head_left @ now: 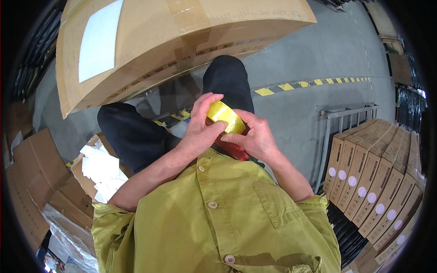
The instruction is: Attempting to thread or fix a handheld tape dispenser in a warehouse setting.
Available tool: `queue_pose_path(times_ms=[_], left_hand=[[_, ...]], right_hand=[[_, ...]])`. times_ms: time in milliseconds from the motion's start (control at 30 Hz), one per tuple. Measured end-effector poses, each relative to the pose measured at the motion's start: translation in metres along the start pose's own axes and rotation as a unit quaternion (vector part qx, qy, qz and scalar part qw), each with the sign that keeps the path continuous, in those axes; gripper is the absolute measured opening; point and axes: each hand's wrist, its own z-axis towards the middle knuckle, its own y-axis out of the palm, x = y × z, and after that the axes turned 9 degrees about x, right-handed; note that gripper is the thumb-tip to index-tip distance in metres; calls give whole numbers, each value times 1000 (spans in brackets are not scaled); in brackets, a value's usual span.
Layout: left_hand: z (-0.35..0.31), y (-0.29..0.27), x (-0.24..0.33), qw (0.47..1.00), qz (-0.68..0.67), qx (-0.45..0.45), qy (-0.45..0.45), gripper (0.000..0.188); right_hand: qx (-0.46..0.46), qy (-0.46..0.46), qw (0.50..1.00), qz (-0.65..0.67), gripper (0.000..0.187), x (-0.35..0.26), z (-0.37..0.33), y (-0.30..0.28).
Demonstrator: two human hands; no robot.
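Note:
Both of my hands hold a roll of shiny yellow packing tape (225, 115) in front of my body, above my lap. My left hand (203, 122) grips its left side, fingers over the top edge and thumb pressed on the face. On the other side, my right hand (255, 133) pinches the lower right edge of the roll between thumb and fingers. A red thing (234, 151), partly hidden, shows just below the hands; I cannot make out its kind. Beyond my knees stands a large brown cardboard box (150, 50) with a white foam sheet (100, 41) on it.
An open carton with white foam pieces (102, 166) stands left of my leg, near folded cardboard (41, 159) and clear plastic wrap (68, 236). To the right, a row of brown cartons (373, 173) stands beside a grey metal rack (325, 136). Yellow-black striped tape (314, 83) crosses the floor.

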Motion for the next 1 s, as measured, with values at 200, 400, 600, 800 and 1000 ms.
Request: queue_pose_path(times_ms=[200,400,600,800,1000], left_hand=[[2,-5,9,998,53,-21,23,56],[-3,-5,11,997,63,-45,16,55],[-6,-5,6,998,57,-25,18,53],[-5,-2,5,998,62,-10,24,50],[-4,3,6,992,115,26,36,50]], right_hand=[[5,-74,997,22,48,10,1,-1],[7,-69,997,17,48,7,-2,-1],[15,-87,996,-28,46,2,-4,3],[17,-89,996,-23,46,5,-2,4],[25,-100,994,-37,47,7,-2,3]])
